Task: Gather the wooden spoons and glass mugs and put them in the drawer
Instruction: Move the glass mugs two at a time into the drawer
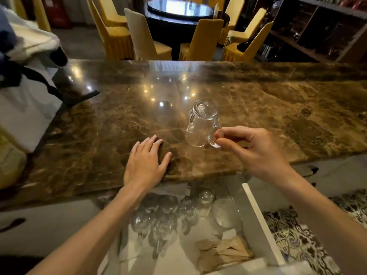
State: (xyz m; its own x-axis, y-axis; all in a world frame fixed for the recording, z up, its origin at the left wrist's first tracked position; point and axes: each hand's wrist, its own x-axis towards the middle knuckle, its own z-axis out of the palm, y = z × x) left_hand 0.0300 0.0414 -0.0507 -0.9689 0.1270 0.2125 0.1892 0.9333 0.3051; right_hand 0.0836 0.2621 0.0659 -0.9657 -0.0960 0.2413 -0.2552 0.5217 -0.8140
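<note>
My right hand (252, 149) pinches the handle of a clear glass mug (200, 124), which is tipped with its base pointing away, just above the brown marble counter (278, 108). My left hand (146, 163) lies flat on the counter near its front edge, fingers spread, holding nothing. Below the counter an open drawer (256, 211) holds several upturned glasses (164, 217), another glass mug (224, 213) and wooden spoons (218, 253) at its near right corner.
A white bag with black straps (25, 108) stands on the counter's left end. Beyond the counter are yellow-covered chairs (200, 40) around a dark round table (178, 10). Dark shelving (317, 30) fills the far right. Patterned floor (297, 235) lies right of the drawer.
</note>
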